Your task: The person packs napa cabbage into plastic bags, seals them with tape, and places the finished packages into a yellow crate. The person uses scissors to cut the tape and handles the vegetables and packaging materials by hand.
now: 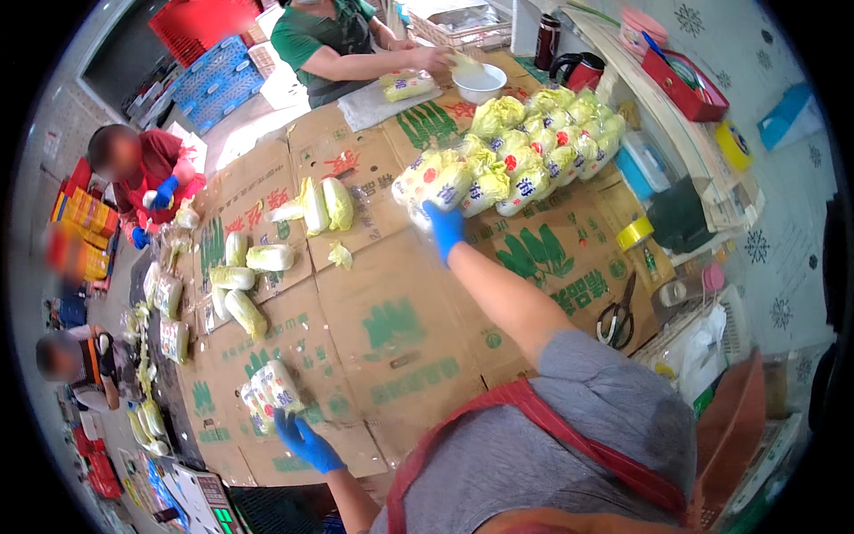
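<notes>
My right hand [446,230], in a blue glove, is at the near left end of a group of clear-bagged napa cabbages [524,157]. Its fingers are on a printed pack [437,183] there, and the underside of that pack is partly hidden. Lower left, my left hand [308,444], also gloved, is beside another bagged cabbage pack [272,394]. Its fingers are spread at the pack's near edge; whether they touch it is unclear. Loose trimmed napa cabbages [270,257] lie beyond, with a few more [327,207] farther up the cardboard.
Printed cardboard [413,320] covers the table. Scissors [617,317], yellow tape [635,233] and a red kettle [587,72] are on the right. Across the table a person in green [323,47] handles a cabbage beside a white bowl [479,81]. Other people work at left near a scale [203,497].
</notes>
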{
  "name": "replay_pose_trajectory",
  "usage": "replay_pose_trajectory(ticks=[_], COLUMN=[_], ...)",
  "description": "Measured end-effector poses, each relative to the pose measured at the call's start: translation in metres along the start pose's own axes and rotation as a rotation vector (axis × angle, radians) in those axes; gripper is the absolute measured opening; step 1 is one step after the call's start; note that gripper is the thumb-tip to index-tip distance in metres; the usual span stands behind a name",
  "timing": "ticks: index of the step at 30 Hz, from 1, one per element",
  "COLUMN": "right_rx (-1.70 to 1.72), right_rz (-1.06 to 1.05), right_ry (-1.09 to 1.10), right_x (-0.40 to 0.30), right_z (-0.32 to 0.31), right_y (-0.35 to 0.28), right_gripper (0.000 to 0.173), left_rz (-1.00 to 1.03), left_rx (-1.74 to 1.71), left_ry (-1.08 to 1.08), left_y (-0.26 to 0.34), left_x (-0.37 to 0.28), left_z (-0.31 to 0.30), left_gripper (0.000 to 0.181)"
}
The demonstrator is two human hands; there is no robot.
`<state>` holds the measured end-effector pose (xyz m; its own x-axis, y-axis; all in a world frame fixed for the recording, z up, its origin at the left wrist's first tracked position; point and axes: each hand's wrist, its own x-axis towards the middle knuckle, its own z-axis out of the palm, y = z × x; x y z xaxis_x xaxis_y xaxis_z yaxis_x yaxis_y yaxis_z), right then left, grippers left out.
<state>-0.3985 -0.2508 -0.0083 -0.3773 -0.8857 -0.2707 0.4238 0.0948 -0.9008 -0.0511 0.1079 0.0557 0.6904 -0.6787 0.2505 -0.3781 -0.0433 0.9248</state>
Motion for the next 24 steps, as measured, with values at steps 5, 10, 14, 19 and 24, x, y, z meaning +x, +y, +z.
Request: replay_pose_trajectory(ticks=[5, 10, 14, 19, 24], right_rx=[-0.023, -0.672, -0.794, -0.864, -0.646], right_rz=[-0.211, -0.64, -0.7, -0.521, -0.217], right_ry=[-0.278, -0.332, -0.545, -1.053, -1.091], right_x=[-0.092, -0.236, -0.289, -0.307, -0.286], right_z=[-0.041, -0.073, -0.108, -0.171, -0.187], right_y=[-0.015, -0.049, -0.071, -0.11, -0.06], right_gripper=[0.048, 0.064, 0.076, 0.081, 0.077], left_rz=[-0.123, 0.179, -0.307, -0.247, -0.298], left_rx=[-0.308, -0.289, -0.684, -0.606, -0.39], left_ry=[-0.645, -0.605, -0.62, -0.844, -1.21], left_y=[0.103, 0.157, 0.181, 0.132, 0.093], left_x=[-0.013, -0.09, -0.115, -0.105, -0.115], left_z=[0.125, 0.194, 0.158, 0.087, 0.019], left_gripper=[0.047, 0.088, 0.081, 0.084, 0.092])
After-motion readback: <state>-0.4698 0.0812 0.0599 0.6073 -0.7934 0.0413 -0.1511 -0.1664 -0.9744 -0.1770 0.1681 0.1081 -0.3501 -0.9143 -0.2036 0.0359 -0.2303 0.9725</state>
